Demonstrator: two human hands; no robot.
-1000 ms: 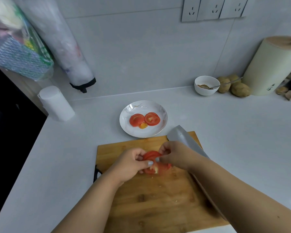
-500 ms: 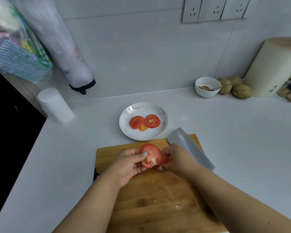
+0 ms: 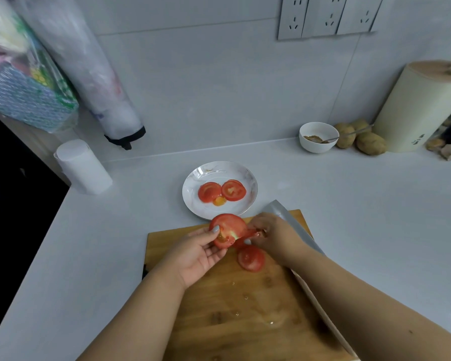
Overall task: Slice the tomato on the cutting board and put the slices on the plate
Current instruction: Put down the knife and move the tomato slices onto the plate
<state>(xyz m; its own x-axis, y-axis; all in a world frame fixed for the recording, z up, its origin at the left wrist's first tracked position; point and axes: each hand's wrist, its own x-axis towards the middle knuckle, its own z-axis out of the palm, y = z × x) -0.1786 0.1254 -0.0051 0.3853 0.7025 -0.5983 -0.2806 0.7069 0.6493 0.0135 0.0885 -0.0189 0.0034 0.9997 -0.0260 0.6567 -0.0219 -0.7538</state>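
A wooden cutting board (image 3: pixel 219 316) lies in front of me on the counter. My left hand (image 3: pixel 195 252) holds a large tomato slice (image 3: pixel 228 229) lifted above the board's far edge. My right hand (image 3: pixel 274 234) pinches the slice's right edge with its fingertips. Another tomato slice (image 3: pixel 251 258) lies flat on the board just below the hands. Beyond the board sits a white plate (image 3: pixel 248 204) with two tomato slices (image 3: pixel 221 191) and a bit of yellow pulp. A cleaver (image 3: pixel 294 225) lies on the board's right side, partly under my right arm.
A white cylinder (image 3: pixel 82 166) stands at the left near the counter's dark edge. At the back right are a small white bowl with a spoon (image 3: pixel 315 138), several potatoes (image 3: pixel 362 139) and a cream canister (image 3: pixel 422 108). Bags hang on the wall at upper left.
Both hands lifted the large tomato slice off the board and carried it toward the plate. A second slice stayed behind and now shows on the board.
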